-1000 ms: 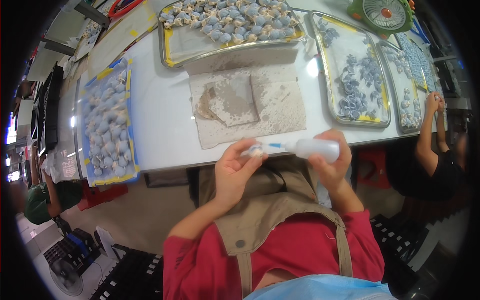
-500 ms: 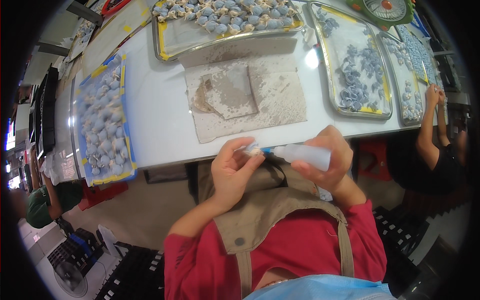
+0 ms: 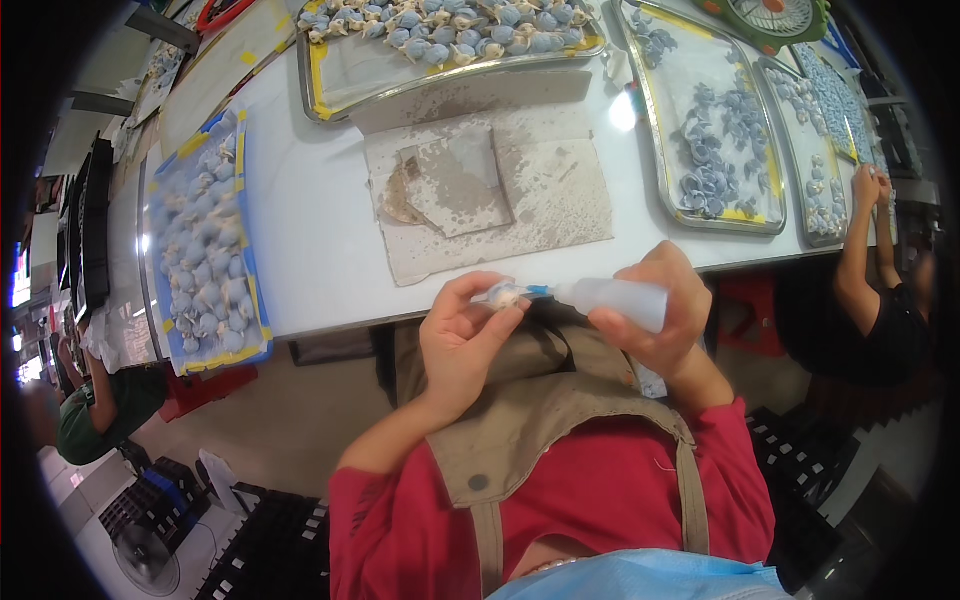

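Drawn back slightly to the right and tipped up a little since half a second ago, the squeeze bottle [image 3: 620, 303] now has its blue nozzle [image 3: 538, 290] just beside the small pale piece [image 3: 507, 297]; whether the two touch, I cannot tell. That piece is in the left hand [image 3: 460, 345], whose thumb and fingers are nearly closed in a pinch, with a bluish part showing next to the pale one. The right hand [image 3: 660, 315] is wrapped round the bottle, thumb along its near side. Work on this one piece looks under way rather than finished, since it is gripped with the nozzle close to it; no liquid can be made out on it. Beyond both hands lies stained cardboard [image 3: 560, 215]. Farther beyond the left hand, a metal tray [image 3: 350, 85] bears many blue-and-cream pieces [image 3: 445, 40], and to that hand's left a blue tray [image 3: 250, 305] is covered with more; which of these are complete is not clear. Ahead and to the right of the right hand, another metal tray [image 3: 665, 190] has many loose curved blue-grey parts [image 3: 705, 170], which seem to be unused, so much probably remains.
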Available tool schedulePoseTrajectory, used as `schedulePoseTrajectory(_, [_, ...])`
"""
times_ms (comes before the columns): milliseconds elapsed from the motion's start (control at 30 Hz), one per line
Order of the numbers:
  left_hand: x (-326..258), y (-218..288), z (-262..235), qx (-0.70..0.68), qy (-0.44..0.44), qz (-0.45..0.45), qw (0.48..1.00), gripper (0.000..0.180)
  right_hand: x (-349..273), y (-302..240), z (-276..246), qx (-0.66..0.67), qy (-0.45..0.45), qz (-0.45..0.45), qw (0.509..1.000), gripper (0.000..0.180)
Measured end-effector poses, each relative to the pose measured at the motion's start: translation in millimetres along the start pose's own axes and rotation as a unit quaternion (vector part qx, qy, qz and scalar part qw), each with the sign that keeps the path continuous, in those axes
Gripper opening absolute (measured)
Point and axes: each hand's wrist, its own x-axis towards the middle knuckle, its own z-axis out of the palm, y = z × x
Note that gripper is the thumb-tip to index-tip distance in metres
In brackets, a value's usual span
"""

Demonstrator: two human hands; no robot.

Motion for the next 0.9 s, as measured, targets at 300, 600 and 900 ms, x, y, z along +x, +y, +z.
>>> schedulePoseTrajectory(300, [1, -4, -2, 0.002, -0.002, 0.001, 1.000, 0.032, 4, -1, 2, 0.012, -0.026, 0.031, 0.999, 0.034])
schedulePoseTrajectory(600, [6, -10, -14, -0.012, 0.029, -0.034, 0.999, 0.029, 21, 27, 32, 0.095, 0.074, 0.184, 0.976, 0.025])
schedulePoseTrajectory(900, [15, -9, -13, -0.036, -0.011, -0.079, 0.996, 0.024, 39, 70, 39, 0.027, -0.048, 0.233, 0.971, 0.020])
